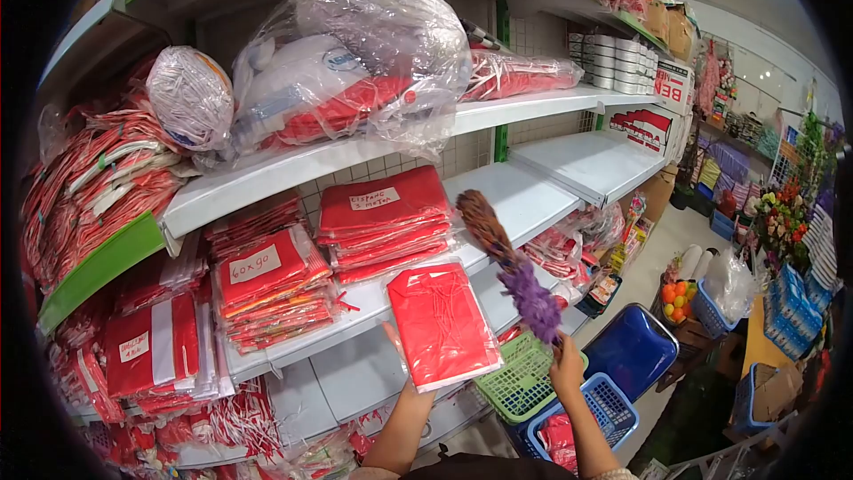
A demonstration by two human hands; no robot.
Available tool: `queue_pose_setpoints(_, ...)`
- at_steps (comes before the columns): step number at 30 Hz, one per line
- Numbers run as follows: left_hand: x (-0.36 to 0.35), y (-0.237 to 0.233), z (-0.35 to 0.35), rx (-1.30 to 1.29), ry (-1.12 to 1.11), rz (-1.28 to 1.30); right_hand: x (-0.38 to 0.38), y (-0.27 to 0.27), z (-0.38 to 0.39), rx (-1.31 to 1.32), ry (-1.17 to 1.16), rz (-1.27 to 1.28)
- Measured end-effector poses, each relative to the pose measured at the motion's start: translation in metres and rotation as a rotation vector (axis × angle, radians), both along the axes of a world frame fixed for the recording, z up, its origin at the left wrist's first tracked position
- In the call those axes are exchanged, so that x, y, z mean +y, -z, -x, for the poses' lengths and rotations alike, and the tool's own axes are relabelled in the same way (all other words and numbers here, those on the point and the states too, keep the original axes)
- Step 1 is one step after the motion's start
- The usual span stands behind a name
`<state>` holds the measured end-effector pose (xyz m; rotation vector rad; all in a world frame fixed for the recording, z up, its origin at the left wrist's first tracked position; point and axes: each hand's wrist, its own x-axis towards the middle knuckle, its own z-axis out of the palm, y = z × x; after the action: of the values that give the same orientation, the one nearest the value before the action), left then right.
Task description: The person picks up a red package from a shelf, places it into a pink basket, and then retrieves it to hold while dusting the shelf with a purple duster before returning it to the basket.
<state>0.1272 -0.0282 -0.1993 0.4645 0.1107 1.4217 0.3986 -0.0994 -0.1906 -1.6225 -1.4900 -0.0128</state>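
Observation:
My left hand [402, 364] holds up a flat red packet in clear plastic [442, 324] by its lower left corner, in front of the middle shelf. My right hand [565, 367] grips the handle of a feather duster [513, 265] with purple and brown-orange fluff; the duster's tip points up and left over the white shelf [524, 200]. Just left of the duster lies a stack of red packets with a handwritten label [383, 222]. Another labelled stack of red packets [271, 284] sits further left on the same shelf.
Clear bags of red and white goods [355, 62] fill the upper shelf. Below my hands stand a green basket [518, 380], a blue basket [597, 409] and a blue bin [633, 348]. Fruit, flowers and crates crowd the aisle at right.

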Motion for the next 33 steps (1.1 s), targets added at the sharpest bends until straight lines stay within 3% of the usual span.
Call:
queue_pose_setpoints(5,0.008,-0.007,-0.025,0.011,0.119,-0.002,-0.038,-0.002,-0.026,0.307,0.069,0.033)
queue_pose_setpoints(9,0.014,-0.012,-0.046,0.025,0.203,-0.013,-0.06,-0.019,-0.021,-0.029,-0.08,-0.124)
queue_pose_setpoints(11,0.016,-0.014,-0.052,0.031,0.235,-0.014,-0.076,-0.043,-0.004,-0.245,-0.046,0.054)
queue_pose_setpoints(16,0.019,-0.016,-0.06,0.018,0.274,-0.026,-0.097,-0.057,-0.002,-0.233,-0.204,0.057)
queue_pose_setpoints(23,0.033,-0.029,-0.06,-0.078,0.236,-0.035,-0.094,-0.038,-0.022,-0.15,0.073,-0.063)
queue_pose_setpoints(28,0.038,-0.026,-0.065,-0.046,0.268,-0.033,-0.105,-0.037,-0.018,-0.272,-0.163,-0.051)
queue_pose_setpoints(33,0.039,-0.02,-0.069,-0.005,0.295,-0.026,-0.104,-0.029,-0.024,-0.17,0.011,-0.053)
